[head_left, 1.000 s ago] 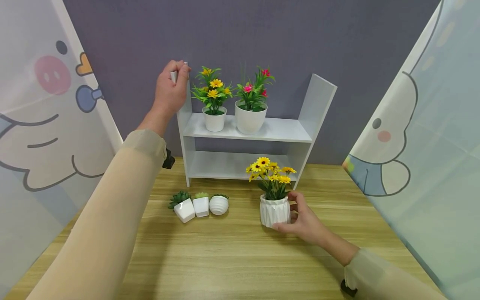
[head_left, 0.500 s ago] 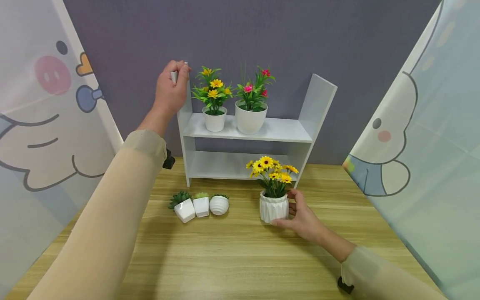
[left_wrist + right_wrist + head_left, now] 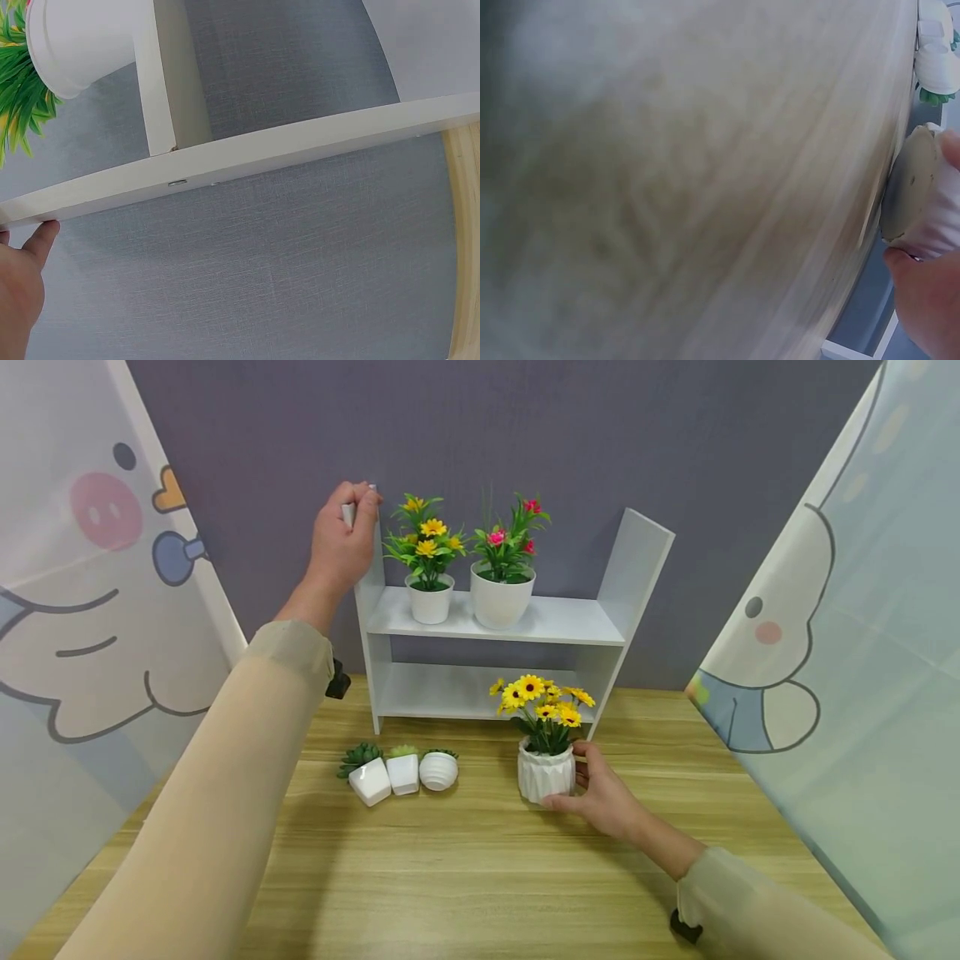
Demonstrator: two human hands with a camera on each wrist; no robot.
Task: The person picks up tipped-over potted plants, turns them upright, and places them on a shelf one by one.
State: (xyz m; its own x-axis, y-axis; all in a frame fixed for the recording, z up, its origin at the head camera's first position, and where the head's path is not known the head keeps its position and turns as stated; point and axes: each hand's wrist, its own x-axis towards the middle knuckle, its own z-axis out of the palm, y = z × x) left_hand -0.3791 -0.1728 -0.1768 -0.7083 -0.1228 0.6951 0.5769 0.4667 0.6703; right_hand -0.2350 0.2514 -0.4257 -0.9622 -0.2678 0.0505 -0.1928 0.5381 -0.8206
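Observation:
In the head view my left hand (image 3: 341, 539) grips the upper end of the left side panel of a white two-tier shelf (image 3: 495, 625). The left wrist view shows fingertips touching that panel (image 3: 247, 154). My right hand (image 3: 611, 802) holds a white ribbed flowerpot (image 3: 546, 774) from its right side, thumb in front. Bright yellow flowers (image 3: 543, 697) stand upright in it, before the shelf's lower right part. The pot's underside (image 3: 911, 184) shows in the right wrist view, so it is off the table.
On the upper tier stand a yellow-flowered potted plant (image 3: 430, 602) and a pink-flowered one (image 3: 502, 597). Three small succulents in white pots (image 3: 403, 774) lie tipped on the wooden table (image 3: 450, 877), left of the held pot. A grey wall (image 3: 525, 427) rises behind the shelf.
My right hand has shifted the flowerpot slightly up and to the left in the head view. My left hand has stayed on the shelf panel.

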